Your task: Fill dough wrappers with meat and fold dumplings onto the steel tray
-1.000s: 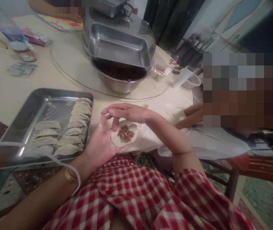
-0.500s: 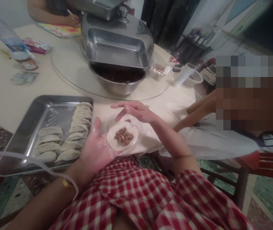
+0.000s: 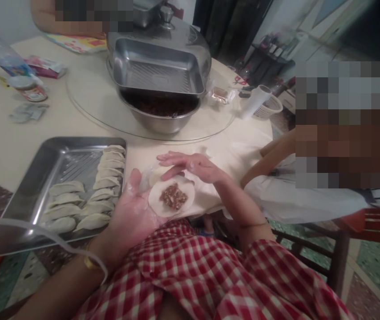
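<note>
My left hand [image 3: 133, 213] is palm up with its thumb raised, bearing a round dumpling wrapper [image 3: 156, 200] on its fingers. A mound of minced filling [image 3: 174, 197] sits in the middle of the wrapper, which lies flat and unfolded. Above its far edge hovers my right hand [image 3: 196, 166], fingers stretched out to the left and holding nothing. Flour dusts both hands. To the left, a metal tray [image 3: 26, 195] bears two rows of folded dumplings [image 3: 99, 206]. Behind my hands, other pale wrappers [image 3: 158, 171] in clear plastic are partly hidden.
A steel bowl of dark filling [image 3: 166, 122] stands on the glass turntable, an empty metal tray [image 3: 158, 71] tilted over it. A jar [image 3: 30, 89] and a plastic bottle [image 3: 3, 53] stand at left. A white basket [image 3: 270, 107] is at right, near another person's arm [image 3: 270, 155].
My right hand has shifted slightly down and right, its fingers now flatter over the wrapper's far edge. The view has tilted a little. My left hand still bears the wrapper.
</note>
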The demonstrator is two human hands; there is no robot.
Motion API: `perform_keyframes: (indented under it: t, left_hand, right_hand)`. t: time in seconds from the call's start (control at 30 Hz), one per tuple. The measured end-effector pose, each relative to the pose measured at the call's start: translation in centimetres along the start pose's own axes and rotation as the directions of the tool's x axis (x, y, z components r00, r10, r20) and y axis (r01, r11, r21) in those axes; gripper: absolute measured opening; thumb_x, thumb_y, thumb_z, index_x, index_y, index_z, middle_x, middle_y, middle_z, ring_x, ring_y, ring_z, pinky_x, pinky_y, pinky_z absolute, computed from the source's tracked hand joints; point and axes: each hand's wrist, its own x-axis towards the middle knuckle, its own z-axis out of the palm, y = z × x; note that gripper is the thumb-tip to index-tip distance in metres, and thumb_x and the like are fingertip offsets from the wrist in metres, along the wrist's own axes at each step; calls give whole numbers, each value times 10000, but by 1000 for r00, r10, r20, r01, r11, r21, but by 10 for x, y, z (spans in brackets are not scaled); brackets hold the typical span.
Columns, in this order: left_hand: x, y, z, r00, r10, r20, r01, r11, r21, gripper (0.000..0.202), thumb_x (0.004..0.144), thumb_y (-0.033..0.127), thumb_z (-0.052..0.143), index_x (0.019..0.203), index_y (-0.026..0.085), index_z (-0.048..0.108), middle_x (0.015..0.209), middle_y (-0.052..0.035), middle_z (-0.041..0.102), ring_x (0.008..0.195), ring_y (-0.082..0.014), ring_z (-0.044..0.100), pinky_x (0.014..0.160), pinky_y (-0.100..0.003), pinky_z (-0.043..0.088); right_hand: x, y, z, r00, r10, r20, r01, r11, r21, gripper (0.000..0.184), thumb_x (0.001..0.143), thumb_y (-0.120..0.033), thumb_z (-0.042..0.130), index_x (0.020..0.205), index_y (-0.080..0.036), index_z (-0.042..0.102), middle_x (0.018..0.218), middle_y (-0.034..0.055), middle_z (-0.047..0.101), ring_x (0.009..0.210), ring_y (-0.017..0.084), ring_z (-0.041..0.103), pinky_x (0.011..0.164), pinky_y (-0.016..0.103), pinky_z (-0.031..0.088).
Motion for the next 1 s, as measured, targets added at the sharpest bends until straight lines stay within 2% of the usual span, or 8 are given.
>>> perform_keyframes:
  t: [0.1,0.2,0.37,0.47,0.63,0.77,0.87,1.0]
  left_hand:
    - [0,0,0,1000,-6,-17,6,1000,-7,727,890,663,428,1226,49,622,1223,-170,690,1140,-299,648,988,-429,509]
    - [-1,1,0,1000,-29,5,29,1000,-11,716,897,653,423,1206,43,636,1188,-174,706,1152,-306,640,1018,-447,484]
    - [-2,1,0,1000,-13,26,13,1000,-28,649,899,606,477,1269,89,609,1238,-144,689,1204,-306,606,1086,-482,415]
    - [-2,2,0,999,-30,43,31,999,-23,658,894,611,482,1275,89,605,1229,-148,693,1240,-320,576,1093,-505,400]
    - [-1,2,2,999,-39,23,39,999,-15,746,877,628,497,1400,96,483,1256,-146,680,1293,-331,525,1120,-531,356]
    - [0,-1,5,1000,-12,7,12,1000,7,772,889,619,476,1452,96,406,1307,-152,647,1305,-337,511,1120,-543,349]
    - [-1,0,10,999,-1,-54,1,1000,8,790,894,632,447,1474,101,368,1321,-158,636,1309,-341,507,1124,-546,342]
    - [-6,7,15,988,84,-133,-78,996,51,801,897,602,462,1471,55,353,1231,-192,682,1236,-349,574,1075,-535,413]
  right_hand:
    - [-3,-2,-1,996,-58,-71,57,998,-22,637,946,-645,290,1258,-199,622,1132,95,744,1388,195,459,1184,468,318]
    - [-5,-1,-1,997,-80,-11,78,993,-91,639,948,-647,283,1264,-202,617,1105,84,755,1398,183,444,1207,451,271]
    - [-9,1,-3,982,-132,-134,112,983,-148,656,962,-630,241,1247,-190,634,1008,85,775,1372,192,478,1203,453,267]
    - [-13,-1,-1,975,-196,-108,173,966,-194,584,988,-557,268,1282,-185,610,1034,81,774,1394,180,448,1212,444,234]
    - [-17,-5,1,947,-247,-204,186,943,-277,576,1001,-524,241,1266,-182,622,907,63,791,1375,172,471,1210,436,230]
    - [-19,-7,2,945,-277,-175,210,922,-326,540,998,-511,274,1267,-190,615,931,58,790,1368,179,481,1207,442,234]
    - [-25,-7,2,918,-265,-295,152,923,-354,520,1000,-506,266,1256,-222,620,834,36,786,1324,187,532,1194,465,266]
    - [-40,-3,10,850,-217,-479,-15,901,-433,493,956,-566,333,1254,-281,604,1067,43,760,1281,224,567,1150,508,343]
